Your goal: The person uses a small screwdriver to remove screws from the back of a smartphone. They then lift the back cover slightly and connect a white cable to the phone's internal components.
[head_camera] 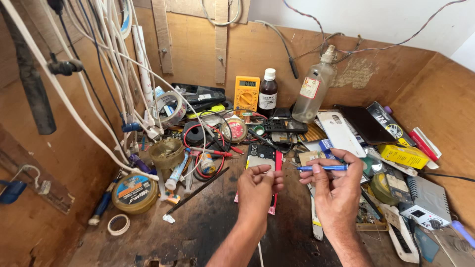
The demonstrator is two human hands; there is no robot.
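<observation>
While your right hand (336, 190) pinches a blue screwdriver (322, 168) between thumb and fingers, its tip points left toward your left hand (258, 190). Your left grip is closed, fingertips curled together as if on something small; what it is, you cannot tell from here. Both hands hover above the middle of the table (208, 227), just in front of an opened phone (261, 157) that lies flat behind them.

Watch the gap between tip and fingertips: the point sits close to your left fingers, and a slip could jab them or flick a tiny part out of them. A dropped piece would likely vanish in the clutter, since red wires (215, 148) and tubes crowd the left, and boxes, with a yellow box (403, 155) among them, crowd the right edge. Near the back edge, a glass bottle (312, 89) and a dark bottle (267, 94) stand upright; a wide elbow swing could tip them onto the phone.
</observation>
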